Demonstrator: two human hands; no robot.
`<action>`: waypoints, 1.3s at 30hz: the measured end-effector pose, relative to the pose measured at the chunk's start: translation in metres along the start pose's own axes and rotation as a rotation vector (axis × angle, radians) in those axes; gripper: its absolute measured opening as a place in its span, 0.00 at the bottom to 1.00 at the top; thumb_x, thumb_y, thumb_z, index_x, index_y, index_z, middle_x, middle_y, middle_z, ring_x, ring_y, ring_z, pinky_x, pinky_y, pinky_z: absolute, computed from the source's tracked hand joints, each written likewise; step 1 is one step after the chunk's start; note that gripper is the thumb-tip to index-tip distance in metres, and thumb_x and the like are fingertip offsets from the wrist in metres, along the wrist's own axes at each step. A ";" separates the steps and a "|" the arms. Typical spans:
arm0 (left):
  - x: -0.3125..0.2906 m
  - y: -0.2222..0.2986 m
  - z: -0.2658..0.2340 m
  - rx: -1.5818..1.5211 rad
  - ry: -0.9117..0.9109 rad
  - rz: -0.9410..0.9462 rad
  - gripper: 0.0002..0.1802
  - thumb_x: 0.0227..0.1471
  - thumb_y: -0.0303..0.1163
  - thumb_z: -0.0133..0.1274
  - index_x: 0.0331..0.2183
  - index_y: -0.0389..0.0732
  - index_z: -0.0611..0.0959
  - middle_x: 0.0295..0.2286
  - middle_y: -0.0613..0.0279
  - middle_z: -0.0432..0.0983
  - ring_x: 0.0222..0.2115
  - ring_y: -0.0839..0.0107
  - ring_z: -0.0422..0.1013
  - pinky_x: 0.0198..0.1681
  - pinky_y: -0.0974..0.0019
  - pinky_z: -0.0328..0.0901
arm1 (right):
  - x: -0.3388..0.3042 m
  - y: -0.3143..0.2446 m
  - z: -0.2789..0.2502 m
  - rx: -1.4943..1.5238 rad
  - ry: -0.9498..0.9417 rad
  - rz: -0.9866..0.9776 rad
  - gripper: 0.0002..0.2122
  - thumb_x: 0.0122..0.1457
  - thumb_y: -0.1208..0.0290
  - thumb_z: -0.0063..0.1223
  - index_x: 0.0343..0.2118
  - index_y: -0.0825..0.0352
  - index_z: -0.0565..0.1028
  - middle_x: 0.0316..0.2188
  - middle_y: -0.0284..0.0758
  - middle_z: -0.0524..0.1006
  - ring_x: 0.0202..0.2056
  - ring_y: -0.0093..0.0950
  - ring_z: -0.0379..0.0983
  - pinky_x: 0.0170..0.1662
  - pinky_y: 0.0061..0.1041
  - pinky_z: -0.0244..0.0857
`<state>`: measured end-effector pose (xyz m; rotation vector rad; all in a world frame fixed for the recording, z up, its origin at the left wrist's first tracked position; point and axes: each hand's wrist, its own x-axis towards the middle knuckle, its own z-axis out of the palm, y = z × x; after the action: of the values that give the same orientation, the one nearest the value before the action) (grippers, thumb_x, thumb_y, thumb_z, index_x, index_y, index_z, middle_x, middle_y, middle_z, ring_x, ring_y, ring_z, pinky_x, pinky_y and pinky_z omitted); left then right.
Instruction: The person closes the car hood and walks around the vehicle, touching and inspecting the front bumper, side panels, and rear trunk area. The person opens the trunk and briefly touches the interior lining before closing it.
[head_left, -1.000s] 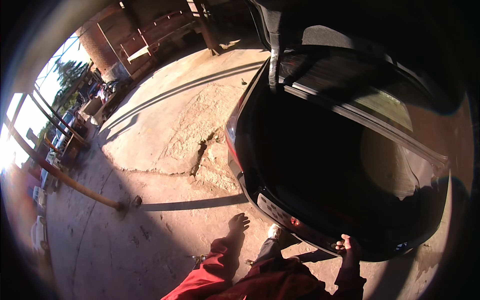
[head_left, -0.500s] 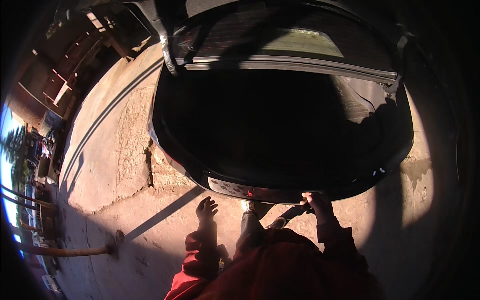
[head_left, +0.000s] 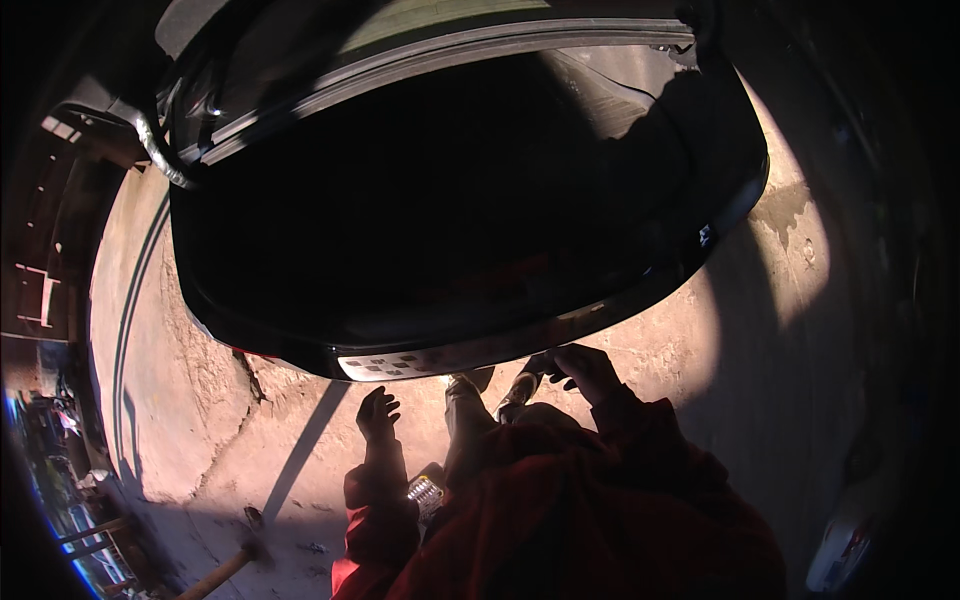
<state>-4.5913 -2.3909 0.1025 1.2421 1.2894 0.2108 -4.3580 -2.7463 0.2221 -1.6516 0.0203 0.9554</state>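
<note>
In front of me the black car trunk [head_left: 620, 310] is open, its inside deep in shadow. A pale licence plate [head_left: 385, 366] sits on the car's rear face. My left hand [head_left: 378, 414] hangs below the plate with its fingers apart, holding nothing. My right hand [head_left: 588, 372], dark in shadow, is just under the rear edge, right of my legs. Its fingers are bent but apart, with nothing visible in them. Whether they touch the car is hard to tell. Beside my left forearm a shiny ridged object [head_left: 426, 491] shows, its kind unclear.
A silvery trunk hinge arm [head_left: 158, 150] stands at the left. Cracked concrete floor [head_left: 240, 420] surrounds the car. A rusty pole [head_left: 222, 572] lies at the lower left. My shoe [head_left: 516, 396] is close under the car's rear edge.
My right hand has left the trunk's rear edge, and its fingers have loosened. The view has turned, so the car now appears tilted and farther left. My left hand stays open.
</note>
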 end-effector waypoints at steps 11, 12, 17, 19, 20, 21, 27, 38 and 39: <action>0.051 0.022 0.059 0.424 -0.227 0.369 0.14 0.58 0.29 0.55 0.46 0.39 0.84 0.33 0.60 0.83 0.33 0.71 0.79 0.39 0.67 0.72 | 0.068 0.045 -0.024 -0.048 0.172 0.120 0.20 0.63 0.50 0.54 0.42 0.65 0.80 0.32 0.32 0.83 0.33 0.24 0.81 0.33 0.23 0.71; 0.062 0.024 0.063 0.553 -0.210 0.475 0.14 0.57 0.31 0.56 0.46 0.40 0.84 0.33 0.59 0.83 0.33 0.69 0.79 0.40 0.66 0.72 | 0.084 0.056 -0.029 -0.223 0.174 0.021 0.19 0.63 0.52 0.54 0.43 0.65 0.80 0.31 0.32 0.83 0.33 0.23 0.81 0.32 0.22 0.71; 0.133 0.060 0.097 1.024 -0.205 0.708 0.16 0.58 0.39 0.56 0.44 0.40 0.83 0.39 0.51 0.82 0.41 0.53 0.78 0.44 0.55 0.73 | 0.188 0.088 -0.063 -0.189 0.559 -0.298 0.12 0.64 0.68 0.57 0.48 0.63 0.78 0.38 0.36 0.82 0.39 0.28 0.80 0.40 0.28 0.74; 0.157 0.081 0.121 1.315 -0.146 0.782 0.16 0.59 0.37 0.56 0.45 0.39 0.83 0.43 0.52 0.81 0.42 0.54 0.78 0.46 0.56 0.73 | 0.231 0.087 -0.082 -0.559 0.724 -0.479 0.15 0.64 0.66 0.57 0.52 0.60 0.76 0.44 0.40 0.80 0.43 0.35 0.78 0.47 0.33 0.73; 0.174 0.096 0.134 1.364 -0.230 0.714 0.16 0.60 0.36 0.54 0.48 0.40 0.81 0.46 0.53 0.79 0.45 0.55 0.77 0.48 0.55 0.72 | 0.246 0.085 -0.092 -0.625 0.769 -0.469 0.16 0.64 0.64 0.56 0.54 0.60 0.75 0.46 0.41 0.80 0.47 0.39 0.77 0.51 0.36 0.72; 0.190 0.110 0.148 1.429 -0.324 0.584 0.17 0.61 0.34 0.51 0.50 0.41 0.80 0.49 0.53 0.77 0.48 0.56 0.75 0.51 0.54 0.71 | 0.259 0.085 -0.093 -0.789 0.806 -0.429 0.17 0.65 0.62 0.55 0.54 0.60 0.75 0.47 0.42 0.79 0.48 0.40 0.76 0.52 0.37 0.71; 0.238 0.160 0.175 1.648 -0.470 0.616 0.18 0.62 0.34 0.48 0.51 0.42 0.79 0.51 0.53 0.76 0.50 0.57 0.74 0.53 0.54 0.70 | 0.287 0.082 -0.087 -1.121 0.913 -0.409 0.23 0.66 0.53 0.49 0.58 0.61 0.73 0.54 0.45 0.74 0.55 0.46 0.70 0.59 0.45 0.64; 0.234 0.193 0.159 1.680 -0.269 1.016 0.17 0.62 0.37 0.46 0.47 0.43 0.82 0.47 0.53 0.78 0.49 0.58 0.75 0.52 0.54 0.70 | 0.285 0.084 -0.090 -1.120 0.995 -0.513 0.31 0.67 0.53 0.46 0.66 0.68 0.60 0.64 0.48 0.64 0.66 0.47 0.58 0.68 0.44 0.52; 0.235 0.200 0.161 1.686 -0.242 1.054 0.17 0.62 0.37 0.46 0.47 0.43 0.82 0.46 0.53 0.78 0.48 0.58 0.75 0.52 0.54 0.70 | 0.286 0.084 -0.089 -1.131 1.007 -0.551 0.31 0.66 0.53 0.46 0.66 0.69 0.60 0.64 0.49 0.64 0.65 0.48 0.59 0.67 0.45 0.53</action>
<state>-4.2815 -2.2332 0.0828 3.1725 0.2076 -0.4109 -4.1577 -2.7158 -0.0136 -2.7969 -0.3294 -0.5021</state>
